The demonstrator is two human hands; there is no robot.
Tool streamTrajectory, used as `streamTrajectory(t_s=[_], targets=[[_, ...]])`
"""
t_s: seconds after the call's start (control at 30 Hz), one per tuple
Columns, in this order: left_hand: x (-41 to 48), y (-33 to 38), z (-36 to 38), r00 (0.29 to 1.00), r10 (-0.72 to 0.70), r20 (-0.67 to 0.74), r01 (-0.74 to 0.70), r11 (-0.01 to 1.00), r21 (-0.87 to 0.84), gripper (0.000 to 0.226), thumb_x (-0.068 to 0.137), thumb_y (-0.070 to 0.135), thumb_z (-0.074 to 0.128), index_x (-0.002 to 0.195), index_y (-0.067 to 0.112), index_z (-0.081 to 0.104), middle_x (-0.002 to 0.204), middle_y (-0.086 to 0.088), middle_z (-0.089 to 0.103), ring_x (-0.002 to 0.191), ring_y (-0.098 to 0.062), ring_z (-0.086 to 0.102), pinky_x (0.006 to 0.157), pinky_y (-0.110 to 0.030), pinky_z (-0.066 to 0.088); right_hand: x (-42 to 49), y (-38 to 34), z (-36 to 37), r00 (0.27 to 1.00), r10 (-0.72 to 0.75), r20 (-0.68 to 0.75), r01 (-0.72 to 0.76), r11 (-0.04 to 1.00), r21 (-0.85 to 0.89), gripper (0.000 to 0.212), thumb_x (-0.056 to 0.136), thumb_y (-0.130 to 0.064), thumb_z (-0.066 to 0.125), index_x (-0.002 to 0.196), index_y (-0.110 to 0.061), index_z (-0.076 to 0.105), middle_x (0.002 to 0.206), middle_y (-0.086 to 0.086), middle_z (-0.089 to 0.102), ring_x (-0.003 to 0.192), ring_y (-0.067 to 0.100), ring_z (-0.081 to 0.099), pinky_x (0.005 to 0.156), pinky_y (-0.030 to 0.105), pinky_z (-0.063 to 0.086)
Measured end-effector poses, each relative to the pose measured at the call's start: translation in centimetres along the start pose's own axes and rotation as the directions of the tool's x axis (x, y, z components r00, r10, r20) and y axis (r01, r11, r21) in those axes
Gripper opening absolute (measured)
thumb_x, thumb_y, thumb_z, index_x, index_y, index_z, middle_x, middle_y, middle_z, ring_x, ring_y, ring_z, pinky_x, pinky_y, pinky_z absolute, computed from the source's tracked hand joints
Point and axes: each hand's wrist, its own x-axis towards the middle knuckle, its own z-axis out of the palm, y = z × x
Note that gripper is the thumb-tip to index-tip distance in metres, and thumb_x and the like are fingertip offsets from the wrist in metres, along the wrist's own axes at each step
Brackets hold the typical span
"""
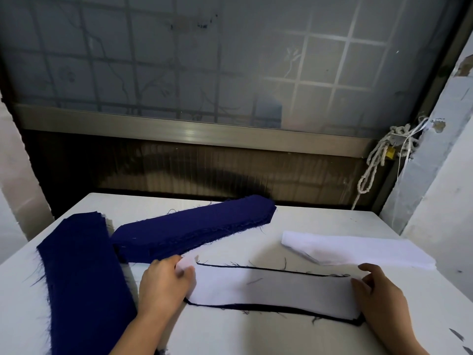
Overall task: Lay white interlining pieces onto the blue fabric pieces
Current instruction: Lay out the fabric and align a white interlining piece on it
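Pinching each short end of the white interlining piece (271,290), both hands are working as one grip. The left hand (163,283) is curling its fingers onto the L end (a white corner is poking up past the fingertips). The right hand (381,295) is nipping the R end between thumb and forefinger, as far as the view shows.

That piece is lying flat on the blue fabric piece (350,321) and covering nearly all of it, w/ only a thin dark rim showing along the far and near edges.

By the look of it, the interlining is handling light, thin and limp, and is prob. a bit clingy on the frayed cloth. It is asking for a hold at both ends w/ gentle tension, not a one-point lift that lets it fold.

Both wrists are sitting low over the desk (256,336), palms down, forearms coming in from the near side of the blue fabric piece. Beyond its far R end a white stack (358,249) is lying. Beyond its far L end an angled blue stack (194,229) is lying, w/ a long blue stack (84,278) off to its L.
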Motion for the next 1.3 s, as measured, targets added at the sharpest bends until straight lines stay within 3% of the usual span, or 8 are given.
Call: streamTrajectory(t_s=[0.17,0.33,0.5,0.7,0.8,0.97,1.13,1.3], targets=[[-0.1,-0.1,0.2,0.999,0.035,-0.02,-0.034,0.999,0.038,0.031,0.087,0.029,0.063,0.065,0.01,0.051,0.059,-0.001,0.051,0.068,-0.024,0.05,0.055,-0.034,0.035,-0.5,-0.4,0.1,0.997,-0.081,-0.001,0.08,0.977,-0.198,0.028,0.086,-0.016,0.066,0.113,-0.014,0.061,0.098,0.008,0.068,0.092,0.032,0.063,0.07,0.036,0.044],[0.1,-0.4,0.2,0.998,0.048,-0.03,-0.043,0.989,0.143,0.03,0.089,0.036,0.06,0.069,0.014,0.054,0.066,0.005,0.056,0.08,-0.021,0.048,0.066,-0.035,0.035,-0.8,-0.5,0.2,0.991,-0.121,0.051,0.13,0.955,-0.266,0.043,0.07,0.001,0.067,0.112,-0.009,0.063,0.093,0.011,0.066,0.091,0.035,0.061,0.065,0.037,0.043],[0.1,-0.7,0.5,0.998,0.052,-0.036,-0.046,0.99,0.136,0.03,0.091,0.035,0.06,0.068,0.017,0.051,0.067,0.007,0.054,0.08,-0.021,0.046,0.068,-0.035,0.032,-0.8,-0.5,0.2,0.995,-0.102,0.001,0.098,0.961,-0.258,0.038,0.077,0.001,0.063,0.114,-0.009,0.062,0.096,0.014,0.067,0.092,0.037,0.062,0.069,0.041,0.048],[0.1,-0.5,0.5,0.999,0.029,-0.021,-0.026,0.99,0.136,0.014,0.09,0.034,0.063,0.093,0.021,0.061,0.082,0.008,0.057,0.086,-0.019,0.046,0.073,-0.035,0.039,-1.0,-0.6,0.2,0.995,-0.103,0.002,0.1,0.964,-0.246,0.037,0.079,0.0,0.062,0.116,-0.008,0.061,0.096,0.014,0.067,0.092,0.036,0.061,0.07,0.04,0.048],[0.0,-0.2,0.5,0.997,0.036,-0.061,-0.028,0.991,0.134,0.033,0.088,0.029,0.069,0.117,0.02,0.057,0.111,0.0,0.061,0.103,-0.022,0.05,0.09,-0.037,0.044,-1.0,-0.4,0.4,0.994,-0.111,-0.001,0.107,0.964,-0.244,0.037,0.078,0.001,0.064,0.114,-0.007,0.062,0.094,0.015,0.067,0.09,0.037,0.061,0.068,0.04,0.048],[2.4,0.3,-0.9,0.974,0.112,-0.198,-0.048,0.952,0.303,0.051,0.087,0.036,0.069,0.132,0.015,0.056,0.127,-0.011,0.058,0.115,-0.032,0.047,0.092,-0.045,0.041,-0.6,-0.2,0.7,0.99,-0.138,0.01,0.136,0.957,-0.257,0.037,0.073,0.003,0.068,0.109,-0.005,0.066,0.097,0.015,0.069,0.09,0.037,0.062,0.07,0.041,0.049],[8.0,-0.6,-3.0,0.993,-0.067,-0.095,0.103,0.887,0.45,0.045,0.1,0.045,0.046,0.125,0.012,0.064,0.129,-0.014,0.055,0.12,-0.036,0.048,0.097,-0.046,0.042,-0.4,-0.1,0.8,0.976,-0.216,-0.001,0.208,0.939,-0.275,0.032,0.065,0.009,0.074,0.095,-0.001,0.068,0.083,0.017,0.068,0.076,0.04,0.063,0.061,0.043,0.051],[10.5,-1.7,-3.0,0.996,-0.039,-0.083,0.078,0.832,0.549,0.03,0.098,0.037,0.053,0.114,0.018,0.069,0.113,-0.006,0.061,0.106,-0.028,0.059,0.084,-0.039,0.05,-0.3,0.2,1.0,0.971,-0.24,-0.023,0.224,0.934,-0.277,0.031,0.065,0.007,0.074,0.093,-0.004,0.067,0.08,0.014,0.067,0.075,0.038,0.062,0.061,0.041,0.051]])
